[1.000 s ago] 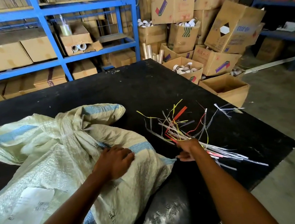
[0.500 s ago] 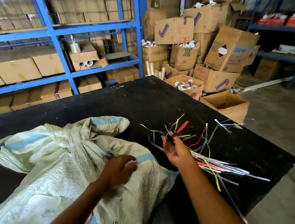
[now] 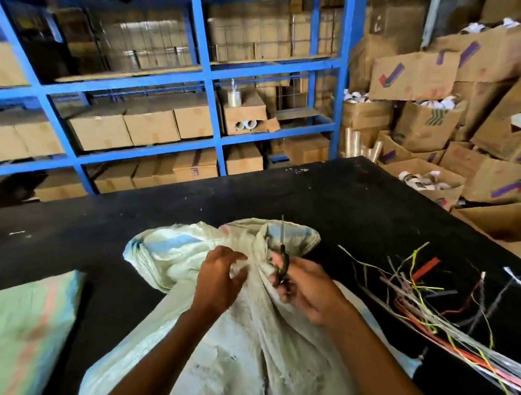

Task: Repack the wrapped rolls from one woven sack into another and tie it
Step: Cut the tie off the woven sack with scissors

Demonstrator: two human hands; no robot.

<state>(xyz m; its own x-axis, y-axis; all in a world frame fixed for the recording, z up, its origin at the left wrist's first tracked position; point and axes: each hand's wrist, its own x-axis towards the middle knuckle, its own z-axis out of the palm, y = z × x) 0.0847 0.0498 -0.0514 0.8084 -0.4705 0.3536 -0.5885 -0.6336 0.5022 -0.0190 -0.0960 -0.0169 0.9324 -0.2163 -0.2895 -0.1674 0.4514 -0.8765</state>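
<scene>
**Scissors brought to the tied neck of the full woven sack; repacking not yet begun.**

I held the scissors [image 3: 284,260] in my right hand [image 3: 306,290], fingers curled through the handles, blades pointing to 12 o'clock at the bunched neck of the woven sack [image 3: 238,347], which lay at 6 o'clock on the black table [image 3: 334,194]. My left hand [image 3: 218,281] rested on the neck with fingers spread, gripping nothing. The neck appeared still tied, so I judged that opening, transfer of the rolls and tying all remained; a second sack [image 3: 24,341] lay blurred at 9 o'clock. Half a second earlier my right hand was open-palmed over the plastic strips [image 3: 429,301], now at 3 o'clock, with no scissors visible, and my left rested lower on the sack.
</scene>
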